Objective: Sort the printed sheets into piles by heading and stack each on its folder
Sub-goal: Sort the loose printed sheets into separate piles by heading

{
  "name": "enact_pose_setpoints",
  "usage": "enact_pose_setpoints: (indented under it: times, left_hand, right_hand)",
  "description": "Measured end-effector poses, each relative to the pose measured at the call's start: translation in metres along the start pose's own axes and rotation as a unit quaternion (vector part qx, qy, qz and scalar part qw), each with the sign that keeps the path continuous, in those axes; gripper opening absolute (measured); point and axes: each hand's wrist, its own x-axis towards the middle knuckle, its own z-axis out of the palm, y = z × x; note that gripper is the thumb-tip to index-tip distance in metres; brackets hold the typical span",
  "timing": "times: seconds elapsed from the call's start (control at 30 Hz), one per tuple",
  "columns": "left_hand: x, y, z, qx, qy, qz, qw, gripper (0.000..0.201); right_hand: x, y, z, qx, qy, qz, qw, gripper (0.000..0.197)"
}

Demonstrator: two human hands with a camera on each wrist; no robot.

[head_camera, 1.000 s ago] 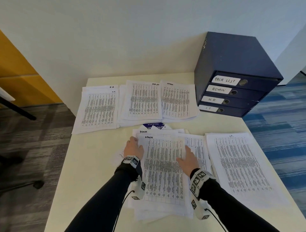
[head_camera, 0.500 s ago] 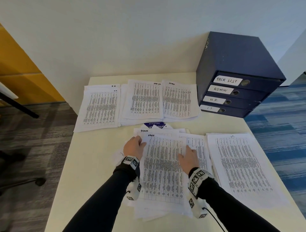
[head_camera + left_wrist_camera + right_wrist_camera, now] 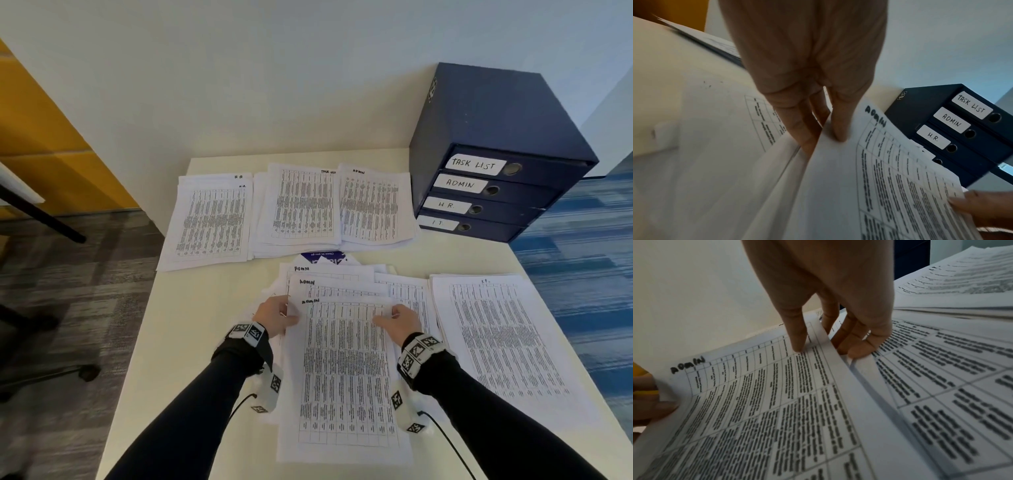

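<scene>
Top ADMIN sheet [image 3: 346,373], unsorted pile, counter [image 3: 191,342]: L hand [image 3: 274,317] fingers pinching left edge, R hand [image 3: 399,322] fingers pinching right edge.

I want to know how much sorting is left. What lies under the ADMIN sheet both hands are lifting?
Under the sheet held by the left hand and right hand lie more sheets, two headed ADMIN. Lower headings and the count are covered.
</scene>
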Motion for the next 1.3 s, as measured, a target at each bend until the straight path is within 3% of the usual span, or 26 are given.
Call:
enact_pose_setpoints:
  times: [0.1, 0.2, 0.3, 0.4, 0.57, 0.73, 0.97, 1.07, 1.3]
  left_hand:
    - [0.009, 0.01, 0.0, 0.029, 0.037, 0.002, 0.999, 0.019]
    - [0.027, 0.022, 0.001, 0.178, 0.115, 0.068, 0.975, 0.033]
    - [0.039, 0.032, 0.0, 0.314, 0.07, 0.077, 0.944, 0.042]
    - [0.045, 0.033, -0.002, 0.366, 0.045, 0.067, 0.927, 0.036]
    - [0.046, 0.023, -0.002, 0.385, 0.038, 0.075, 0.919, 0.034]
    - [0.048, 0.015, -0.004, 0.369, 0.038, 0.072, 0.926, 0.021]
    - [0.049, 0.014, -0.008, 0.348, 0.029, 0.084, 0.933, 0.031]
    - [0.048, 0.012, -0.008, 0.341, 0.023, 0.085, 0.936, 0.028]
    - [0.036, 0.016, -0.019, 0.306, 0.095, 0.123, 0.939, 0.016]
  right_hand:
    - [0.002, -0.001, -0.002, -0.016, 0.011, -0.002, 1.0, 0.017]
    - [0.001, -0.001, -0.005, -0.039, 0.012, -0.013, 0.999, 0.024]
    - [0.003, 0.001, -0.005, -0.056, 0.016, -0.01, 0.998, 0.026]
    - [0.007, 0.004, -0.005, -0.06, 0.021, -0.011, 0.998, 0.015]
    - [0.008, 0.005, -0.002, -0.04, 0.021, -0.014, 0.999, 0.016]
    - [0.009, 0.005, -0.002, -0.045, 0.006, -0.003, 0.999, 0.015]
    - [0.006, 0.01, 0.0, -0.046, 0.001, -0.009, 0.999, 0.021]
    - [0.006, 0.011, 0.002, -0.053, 0.004, -0.013, 0.998, 0.013]
    - [0.003, 0.009, 0.001, -0.049, 0.009, -0.059, 0.997, 0.01]
